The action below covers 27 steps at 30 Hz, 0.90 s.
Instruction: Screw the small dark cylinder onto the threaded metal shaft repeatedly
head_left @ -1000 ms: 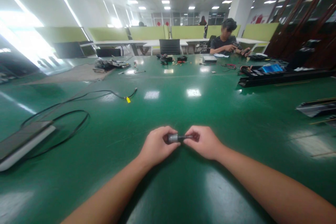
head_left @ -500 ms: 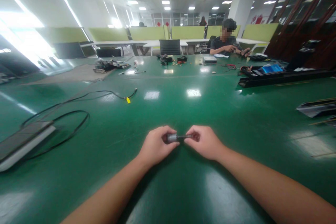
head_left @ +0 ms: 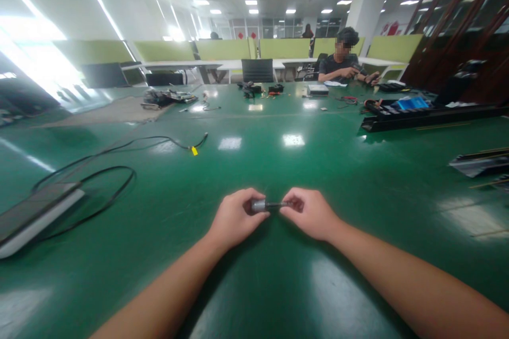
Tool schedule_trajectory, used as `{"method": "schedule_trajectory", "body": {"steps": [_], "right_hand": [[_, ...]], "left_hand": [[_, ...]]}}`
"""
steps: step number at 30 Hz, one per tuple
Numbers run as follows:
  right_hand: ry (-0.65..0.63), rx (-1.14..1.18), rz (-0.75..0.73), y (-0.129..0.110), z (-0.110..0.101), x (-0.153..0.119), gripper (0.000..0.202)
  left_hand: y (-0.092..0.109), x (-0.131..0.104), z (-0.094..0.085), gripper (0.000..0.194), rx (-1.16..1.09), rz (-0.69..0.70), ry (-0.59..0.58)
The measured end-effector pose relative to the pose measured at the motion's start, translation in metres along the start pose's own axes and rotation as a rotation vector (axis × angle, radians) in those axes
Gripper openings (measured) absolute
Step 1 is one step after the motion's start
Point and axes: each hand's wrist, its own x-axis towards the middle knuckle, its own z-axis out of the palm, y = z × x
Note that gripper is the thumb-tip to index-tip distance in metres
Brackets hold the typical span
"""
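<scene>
Both my hands are close together over the green table (head_left: pixel 254 169), each with thumb and fingers closed. In my left hand (head_left: pixel 238 217) is a small silver cylinder (head_left: pixel 259 205), lying sideways; its left end is hidden by the fingers. From its right side a thin dark rod (head_left: pixel 274 205) runs across the gap to my right hand (head_left: pixel 310 212), whose fingertips pinch the rod's far end. Whether rod and cylinder are one piece or two, I cannot tell.
A flat grey-and-white device (head_left: pixel 43 212) with a black cable (head_left: pixel 131 169) lies to the left. Electronic parts (head_left: pixel 167 96) lie at the far left. A black rail (head_left: pixel 429 116) and metal pieces (head_left: pixel 477 164) are at the right. Across the table sits a person (head_left: pixel 340 66).
My left hand has shifted slightly left and up with the silver cylinder. A little more of the dark rod shows between my hands. My right hand has barely moved.
</scene>
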Motion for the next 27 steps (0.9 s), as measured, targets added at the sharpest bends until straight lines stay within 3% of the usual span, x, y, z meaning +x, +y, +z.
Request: {"method": "schedule_trajectory", "body": {"steps": [27], "right_hand": [[0.022, -0.01, 0.015, 0.0017, -0.0008, -0.0003, 0.007]], "left_hand": [[-0.0035, -0.0002, -0.0014, 0.024, -0.008, -0.024, 0.017]]}}
